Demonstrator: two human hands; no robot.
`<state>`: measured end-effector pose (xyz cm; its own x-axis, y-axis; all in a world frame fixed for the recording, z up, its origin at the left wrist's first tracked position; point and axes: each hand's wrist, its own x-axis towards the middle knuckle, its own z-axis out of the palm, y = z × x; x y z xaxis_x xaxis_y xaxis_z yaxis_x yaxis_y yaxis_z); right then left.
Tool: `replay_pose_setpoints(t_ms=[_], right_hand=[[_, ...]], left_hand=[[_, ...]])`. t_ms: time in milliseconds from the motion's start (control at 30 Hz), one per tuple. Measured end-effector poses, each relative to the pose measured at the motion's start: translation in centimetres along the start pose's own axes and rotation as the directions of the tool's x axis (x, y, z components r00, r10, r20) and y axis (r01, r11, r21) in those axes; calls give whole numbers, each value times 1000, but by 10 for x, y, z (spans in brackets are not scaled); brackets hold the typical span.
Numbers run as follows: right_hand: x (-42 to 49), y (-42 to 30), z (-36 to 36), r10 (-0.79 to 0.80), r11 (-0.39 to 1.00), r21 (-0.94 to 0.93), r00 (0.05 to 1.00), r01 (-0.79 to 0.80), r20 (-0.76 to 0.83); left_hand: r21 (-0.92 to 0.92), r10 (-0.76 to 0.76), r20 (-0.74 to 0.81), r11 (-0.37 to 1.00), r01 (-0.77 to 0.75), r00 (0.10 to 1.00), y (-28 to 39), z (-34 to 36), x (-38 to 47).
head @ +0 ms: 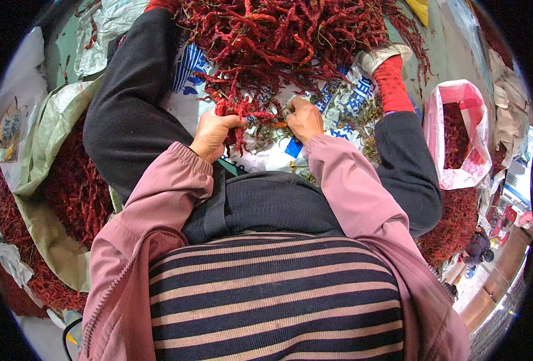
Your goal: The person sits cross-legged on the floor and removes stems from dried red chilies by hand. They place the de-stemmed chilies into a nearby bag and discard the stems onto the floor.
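Note:
My left hand (213, 134) grips a bunch of dried red chili peppers (235, 108), whose tips poke out above and below the thumb. Just to the right, my right hand (303, 119) has its fingers curled at a chili by the bunch; what lies under the fingertips is partly hidden. Both hands are above a white woven plastic sheet (271, 159) with blue printing, spread between my legs. A large heap of dried red chilies (284, 31) lies beyond the hands. Loose greenish stems (359, 122) are scattered on the sheet to the right.
An open pale green sack (49, 171) of chilies stands at left. At right is a pink-and-white sack (433, 131) with chilies inside, near another chili pile (451, 221). My foot in a red sock (390, 83) rests beside the heap. A person (477, 248) is far off at right.

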<state>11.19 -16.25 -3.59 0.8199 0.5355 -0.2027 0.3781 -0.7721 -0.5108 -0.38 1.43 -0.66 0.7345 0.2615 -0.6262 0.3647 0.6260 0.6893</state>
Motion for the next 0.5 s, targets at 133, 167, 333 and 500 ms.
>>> replay_pose_setpoints(t_ms=[133,167,333,500], right_hand=[[2,-16,6,-136,969,-191,985,155,108],[2,-19,8,-161,950,-246,976,195,149],[-1,-12,14,-178,926,-298,964,232,197],[-8,-12,5,-230,925,-262,954,276,192]], left_hand=[[-12,-6,-30,1000,6,1000,-4,-4,-2],[-11,-9,-33,1000,9,999,-4,-5,-2],[-34,-11,-66,999,9,998,-3,-2,-7],[-11,-19,-54,1000,18,998,-5,-3,-8]])
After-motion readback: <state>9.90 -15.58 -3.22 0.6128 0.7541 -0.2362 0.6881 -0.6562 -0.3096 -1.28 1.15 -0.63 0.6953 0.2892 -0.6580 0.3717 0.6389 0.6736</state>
